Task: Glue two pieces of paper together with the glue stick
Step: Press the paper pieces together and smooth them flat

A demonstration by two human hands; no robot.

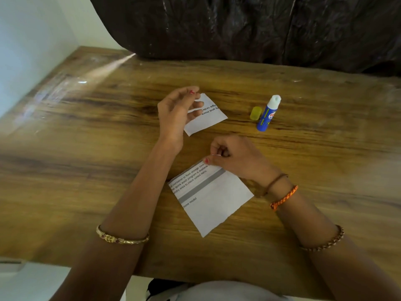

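Observation:
My left hand [176,111] pinches the top corner of a small printed paper piece [208,118] and holds it lifted over the middle of the wooden table [86,148]. A larger printed paper piece [212,196] lies flat nearer to me. My right hand [234,156] pinches its far edge with curled fingers. The blue glue stick [268,112] stands upright and uncapped at the right, white glue tip showing. Its yellow cap [256,113] sits just left of the stick. Neither hand touches the glue stick.
A dark crumpled plastic sheet [260,27] covers the wall behind the table's far edge. A white wall [32,40] runs along the left side. Bracelets sit on both wrists. The table's near edge is close to my body.

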